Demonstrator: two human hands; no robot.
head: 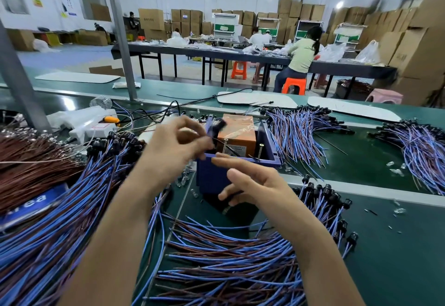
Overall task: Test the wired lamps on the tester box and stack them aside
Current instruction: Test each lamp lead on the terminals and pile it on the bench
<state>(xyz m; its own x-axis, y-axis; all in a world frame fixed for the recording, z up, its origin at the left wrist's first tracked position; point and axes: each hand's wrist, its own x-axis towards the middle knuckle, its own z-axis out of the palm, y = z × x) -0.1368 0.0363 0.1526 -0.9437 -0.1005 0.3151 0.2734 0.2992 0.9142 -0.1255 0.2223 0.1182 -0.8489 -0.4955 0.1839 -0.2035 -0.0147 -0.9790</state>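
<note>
The tester box (212, 178) is a blue open-top bin holding an orange block (238, 132), with two upright screws (260, 151) beside it. Just above the bin's left rim, my left hand (178, 146) pinches one wired lamp (218, 125), a black socket on a blue lead, blurred by motion. My right hand (252, 183) hovers in front of the bin with its index finger stretched left and the other fingers loosely bent; I see nothing in it. Piles of blue-and-brown wired lamps lie at the left (72, 209), in front (228, 257) and behind the bin at the right (301, 132).
Another fan of wired lamps (421, 149) lies far right, and brown leads (29, 168) far left. A white power strip (94, 127) and a metal post (21, 81) stand at the back left. Loose glass bulbs (395, 171) dot the green mat. White panels (349, 108) lie on the belt.
</note>
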